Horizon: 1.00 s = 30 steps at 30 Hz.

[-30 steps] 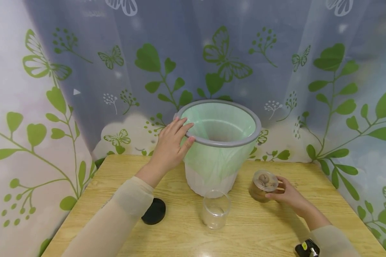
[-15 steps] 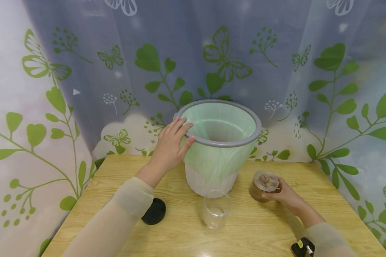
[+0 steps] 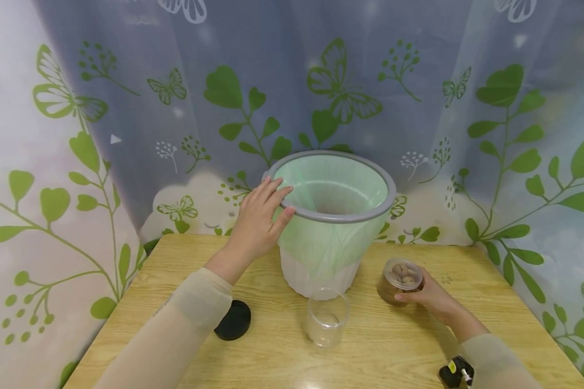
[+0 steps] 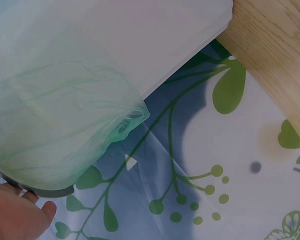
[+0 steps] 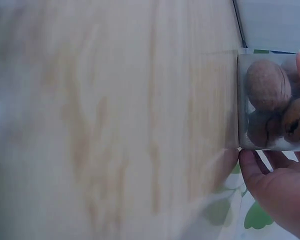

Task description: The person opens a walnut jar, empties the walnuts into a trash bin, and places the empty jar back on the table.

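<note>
In the head view my right hand (image 3: 430, 297) grips a clear plastic jar (image 3: 388, 289) of brown nuts in their shells, standing on the table at the right. Through its wall, the right wrist view shows several nuts (image 5: 268, 86), one with a cracked shell. My left hand (image 3: 260, 219) rests on the left of the grey rim (image 3: 338, 218) of a white trash bin (image 3: 316, 275) lined with a pale green bag (image 3: 331, 243). Its fingers lie over the rim, fairly straight. In front of the bin stands a clear jar (image 3: 327, 324) with nothing visible inside.
A black round lid (image 3: 234, 321) lies on the wooden table (image 3: 272, 362), partly behind the left sleeve. By the right sleeve is a small black and silver device (image 3: 456, 373), partly hidden. A patterned curtain (image 3: 292, 81) hangs behind the table.
The right hand has shifted slightly left around the nut jar, and the jar has turned a little, so the nuts show differently. The left hand and bin have stayed still.
</note>
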Available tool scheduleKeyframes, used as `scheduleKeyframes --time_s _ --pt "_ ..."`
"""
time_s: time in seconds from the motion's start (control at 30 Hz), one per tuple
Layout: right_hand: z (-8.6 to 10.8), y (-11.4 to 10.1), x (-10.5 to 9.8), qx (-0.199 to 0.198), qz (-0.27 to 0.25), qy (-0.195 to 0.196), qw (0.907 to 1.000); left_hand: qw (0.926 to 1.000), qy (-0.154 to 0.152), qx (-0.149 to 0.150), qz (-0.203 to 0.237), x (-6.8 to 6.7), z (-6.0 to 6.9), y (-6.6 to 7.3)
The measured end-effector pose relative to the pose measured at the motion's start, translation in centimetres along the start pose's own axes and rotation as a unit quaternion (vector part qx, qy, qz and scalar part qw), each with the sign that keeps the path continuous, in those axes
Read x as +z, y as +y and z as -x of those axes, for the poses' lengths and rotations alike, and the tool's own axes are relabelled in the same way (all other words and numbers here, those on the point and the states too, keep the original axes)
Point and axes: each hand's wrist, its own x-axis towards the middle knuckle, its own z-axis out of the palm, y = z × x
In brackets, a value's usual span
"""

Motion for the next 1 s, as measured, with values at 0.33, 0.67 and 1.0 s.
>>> scheduleKeyframes --time_s 0.33,0.67,1.0 --pt "-0.1 0.0 0.2 -0.022 -0.023 -0.010 0.9994 1.0000 -0.001 0.000 -0.001 0.1 0.1 0.0" --pt "0.5 -0.5 0.1 -0.007 -0.020 -0.014 0.9997 1.0000 -0.002 -0.003 0.004 0.2 0.2 -0.1" --pt "1.5 -1.6 -0.6 -0.004 -0.026 -0.019 0.9995 1.0000 0.001 0.001 0.003 0.1 0.0 -0.1"
